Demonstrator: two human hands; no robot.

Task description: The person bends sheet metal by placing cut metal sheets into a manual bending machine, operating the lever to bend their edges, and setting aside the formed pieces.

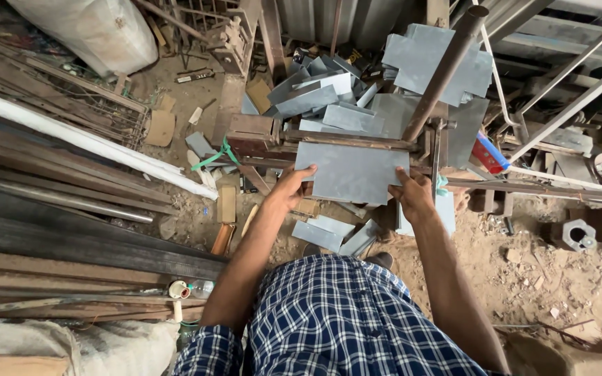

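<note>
Left hand (288, 189) gripped the left edge of the grey sheet (351, 172), fingers closed on it | right hand (411, 195) gripped its right corner likewise | sheet lay flat in the rusty bender (357, 139), under the lever (444, 69) | risk: fingers near the clamp could be pinched; uneven hold could skew the sheet.

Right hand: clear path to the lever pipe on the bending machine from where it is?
Probably yes. The right hand rests on the grey sheet's right edge, and the lever pipe rises just above it with open space between. The left hand holds the sheet's other corner.
</note>
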